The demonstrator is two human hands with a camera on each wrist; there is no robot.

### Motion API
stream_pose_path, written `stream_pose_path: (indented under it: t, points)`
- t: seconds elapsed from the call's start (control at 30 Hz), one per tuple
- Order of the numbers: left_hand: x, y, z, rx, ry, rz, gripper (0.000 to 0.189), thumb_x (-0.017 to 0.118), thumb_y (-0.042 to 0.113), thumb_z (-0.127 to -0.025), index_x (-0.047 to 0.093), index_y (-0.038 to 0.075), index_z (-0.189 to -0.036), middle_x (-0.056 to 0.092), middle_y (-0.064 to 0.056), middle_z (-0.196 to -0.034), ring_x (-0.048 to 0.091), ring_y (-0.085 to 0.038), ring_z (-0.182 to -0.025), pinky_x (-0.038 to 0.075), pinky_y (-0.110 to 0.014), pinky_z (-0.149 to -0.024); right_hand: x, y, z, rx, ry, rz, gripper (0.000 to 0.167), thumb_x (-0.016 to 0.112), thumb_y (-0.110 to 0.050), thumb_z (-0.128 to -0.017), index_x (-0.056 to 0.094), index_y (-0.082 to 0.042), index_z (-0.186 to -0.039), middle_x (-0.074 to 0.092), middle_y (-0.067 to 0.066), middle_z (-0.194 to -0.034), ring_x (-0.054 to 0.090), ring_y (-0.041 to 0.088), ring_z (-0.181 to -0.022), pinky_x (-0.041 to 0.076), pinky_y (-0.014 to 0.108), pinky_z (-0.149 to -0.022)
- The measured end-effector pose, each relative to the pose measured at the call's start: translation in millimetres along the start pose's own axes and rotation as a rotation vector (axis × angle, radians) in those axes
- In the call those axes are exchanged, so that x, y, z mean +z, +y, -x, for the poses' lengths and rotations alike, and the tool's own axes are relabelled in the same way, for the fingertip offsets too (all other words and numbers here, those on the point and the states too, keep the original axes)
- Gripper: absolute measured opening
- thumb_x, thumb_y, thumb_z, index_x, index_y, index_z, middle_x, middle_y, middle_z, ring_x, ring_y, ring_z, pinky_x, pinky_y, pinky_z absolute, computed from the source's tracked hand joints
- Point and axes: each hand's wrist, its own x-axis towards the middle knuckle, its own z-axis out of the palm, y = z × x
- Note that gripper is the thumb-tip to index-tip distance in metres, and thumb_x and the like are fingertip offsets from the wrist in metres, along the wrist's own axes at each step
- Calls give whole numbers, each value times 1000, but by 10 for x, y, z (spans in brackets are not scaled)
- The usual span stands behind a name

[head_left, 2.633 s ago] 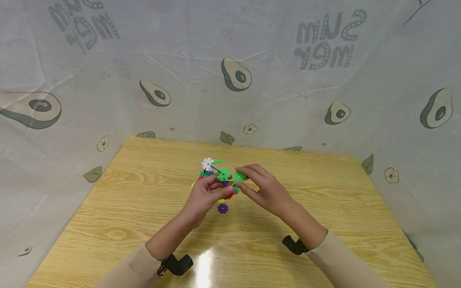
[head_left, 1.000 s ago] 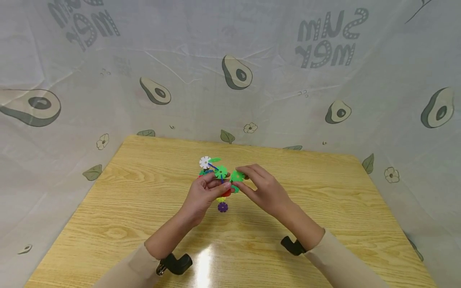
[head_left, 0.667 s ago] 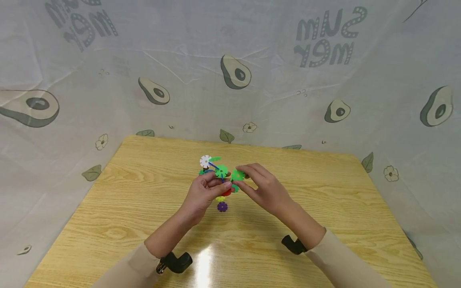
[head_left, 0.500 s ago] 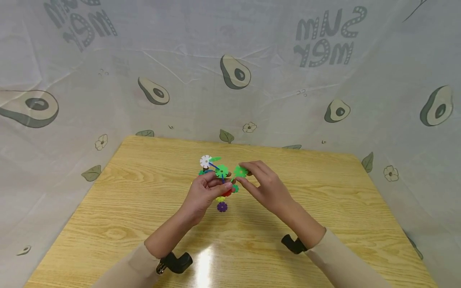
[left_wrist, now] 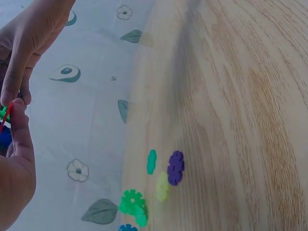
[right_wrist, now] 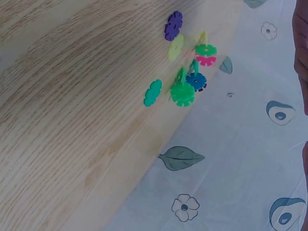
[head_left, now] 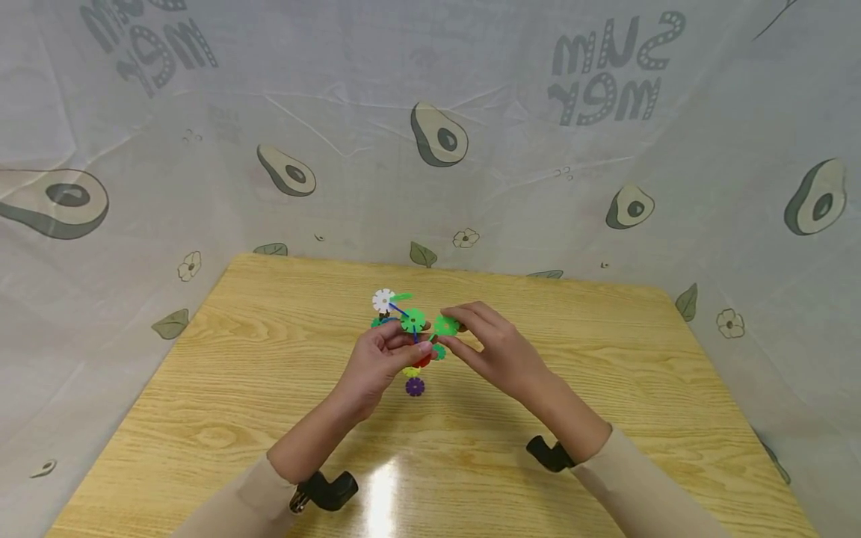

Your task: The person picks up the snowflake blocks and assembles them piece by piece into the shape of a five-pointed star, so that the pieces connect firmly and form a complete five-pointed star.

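Left grip (head_left: 378,366), disc chain (head_left: 418,317) slanted leftward

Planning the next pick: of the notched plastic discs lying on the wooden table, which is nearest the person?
The purple notched plastic disc. It's the only purple one, and lies nearer than the pale yellow disc and the teal disc.

Tbl (head_left: 605,359): lt. wood-grain top. Grayish-wht sheet (head_left: 359,202) behind far edge, also past L & R edges; avocado prints (head_left: 437,133), leaf prints (head_left: 422,255), mirrored "Summer" lettering (head_left: 597,97) high above far edge. Glare patch (head_left: 381,493) L of ctr, well off far edge.
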Motion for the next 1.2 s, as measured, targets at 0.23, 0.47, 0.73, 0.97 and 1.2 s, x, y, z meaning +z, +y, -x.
stream_pose_path:
  t: [0.23, 0.47, 0.73, 0.97, 1.2]
  points:
    - [-13, -3, 7, -13, -12, -12, 42, 67, -1, -99, 59, -7, -139, 74, -15, -129, 75, -10, -109, 62, -26, -96, -2, -7, 11, 18, -40, -39, 43, 81, -7, -90, 67, -3, -130, 71, 8, -118, 72, 19, -99, 64, 32, -81]
    - [-11, 3, 10, -4, -33, -10, 42, 68, 1, -99, 59, -6, -140, 75, -12, -126, 73, -19, -119, 62, -28, -98, -3, -4, 27, 35, -72, -100, 42, 79, -6, -92, 66, -3, -132, 70, 9, -123, 74, 20, -101, 65, 31, -83]
    - [-43, -3, 7, 0, -78, 6, 38, 68, 1, -100, 59, -9, -135, 79, 5, -109, 77, -10, -103, 62, -27, -94, -4, 12, 55, -8, -72, -133, 45, 80, -2, -89, 66, -3, -132, 71, 9, -123, 74, 18, -101, 64, 29, -79]
    - [-65, -5, 11, 0, -75, 17, 41, 66, 1, -100, 56, -11, -138, 79, -1, -115, 77, -9, -104, 62, -26, -93, 29, 12, 56, 5, -68, -127, 45, 79, -3, -90, 66, -3, -133, 71, 9, -123, 74, 19, -101, 64, 30, -81]
    - [-73, 4, 11, -8, -92, 19, 36, 66, 2, -101, 58, -9, -134, 79, 6, -108, 77, -8, -98, 63, -26, -91, 36, 20, 59, -35, -57, -113, 41, 78, -8, -94, 66, -3, -132, 71, 9, -122, 74, 18, -100, 64, 30, -82]
